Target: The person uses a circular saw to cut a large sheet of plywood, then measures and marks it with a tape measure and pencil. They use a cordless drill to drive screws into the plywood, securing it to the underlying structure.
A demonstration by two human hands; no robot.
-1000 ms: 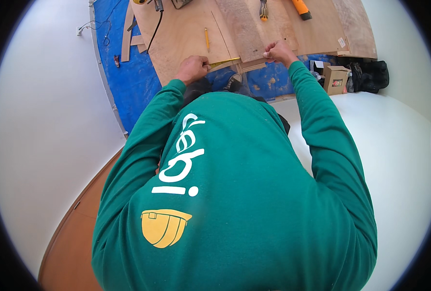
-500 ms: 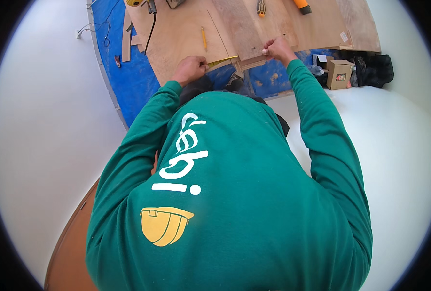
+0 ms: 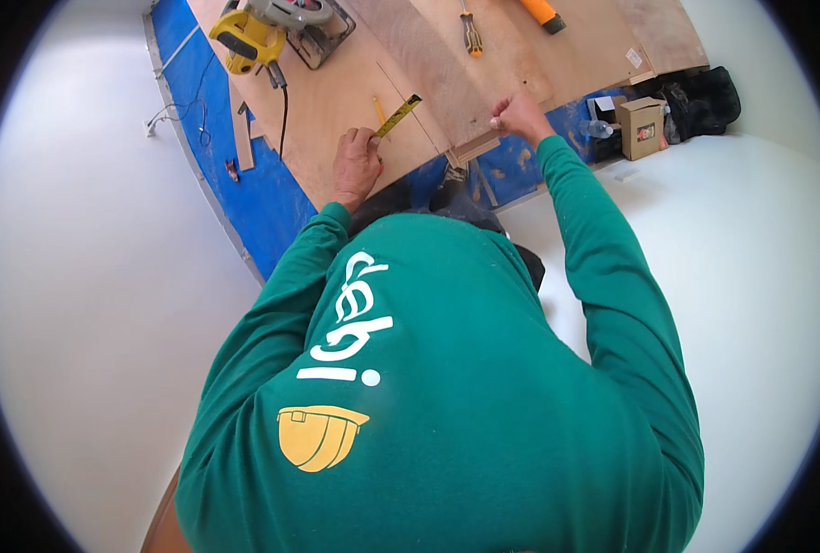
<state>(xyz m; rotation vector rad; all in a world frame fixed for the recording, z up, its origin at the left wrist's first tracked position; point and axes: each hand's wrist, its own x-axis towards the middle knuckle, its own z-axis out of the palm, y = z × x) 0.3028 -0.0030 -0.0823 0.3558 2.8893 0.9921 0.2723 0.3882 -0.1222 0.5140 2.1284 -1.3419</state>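
My left hand is closed around a tape measure, whose short yellow blade sticks out up and to the right over the plywood sheet. The case is hidden in my fingers. Just beyond that hand a yellow pencil lies on the wood, partly behind the blade. To the right of it a dark line runs across the sheet toward the near edge. My right hand is closed above the near edge of the boards, and whatever its fingers may hold is too small to make out.
A yellow circular saw with a black cord rests at the far left of the plywood. A screwdriver and an orange-handled tool lie farther right. Blue tarp covers the floor. A cardboard box, bottle and black bag stand right.
My left hand has lifted and turned, so the tape blade that lay along the board's near edge now points up and away. The view has shifted, showing more of the saw.
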